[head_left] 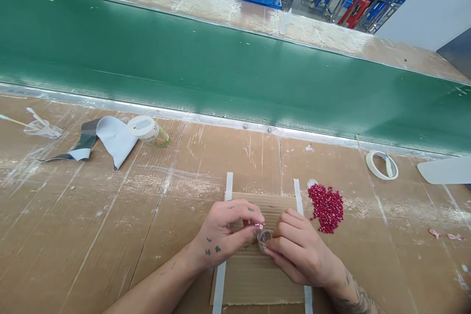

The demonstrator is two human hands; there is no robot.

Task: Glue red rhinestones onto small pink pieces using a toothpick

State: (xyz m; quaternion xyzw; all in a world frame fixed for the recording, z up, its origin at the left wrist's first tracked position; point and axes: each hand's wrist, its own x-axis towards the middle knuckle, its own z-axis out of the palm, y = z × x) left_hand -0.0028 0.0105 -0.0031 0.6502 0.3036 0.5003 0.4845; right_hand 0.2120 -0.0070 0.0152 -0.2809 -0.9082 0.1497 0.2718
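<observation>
Left hand (224, 235), fingers pinching a tiny red-and-white piece (259, 225), right hand (300, 250), fingers curled around a small clear plastic ring (265, 239), both over taped corrugated cardboard (257, 284) on the worktop (91, 216), red beads (326, 208) at 2 o'clock

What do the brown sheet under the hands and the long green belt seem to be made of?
The brown sheet looks like corrugated cardboard: matte, with fine parallel ribs showing. The green belt looks like PVC or rubber conveyor belting, smooth with a soft sheen catching the light; the exact material can't be told from its look.
</observation>
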